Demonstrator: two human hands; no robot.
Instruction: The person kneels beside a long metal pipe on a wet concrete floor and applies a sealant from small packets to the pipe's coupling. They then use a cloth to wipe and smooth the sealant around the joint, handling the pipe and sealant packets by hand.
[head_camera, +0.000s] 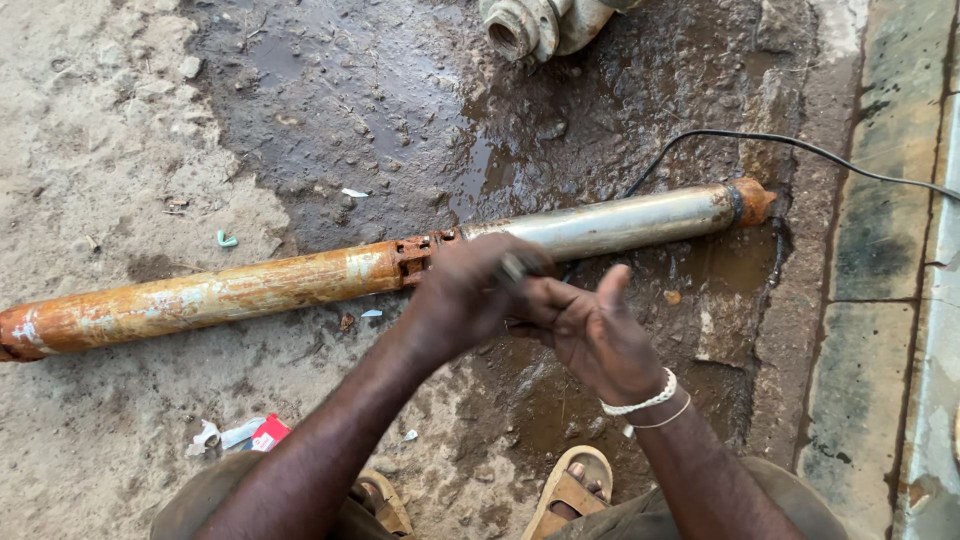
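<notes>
A long rusty pipe (380, 265) lay across the wet ground (330, 110). Over its middle joint, the left hand (465, 295) pinched what seemed a small metal part, while the right hand (590, 335), fingers loosely spread, steadied it from beside.

A crumpled red-and-white wrapper (255, 433) lies on the dirt, lower left.

Bare forearms, no sleeves. Left hand (465, 295) without ornament. Right hand (590, 335) with two bands at the wrist: white beaded bracelet (640, 402), thin white thread (662, 420) just below it. Tan open sandals (570, 490) on both feet. Olive-brown cloth over the knees.
</notes>
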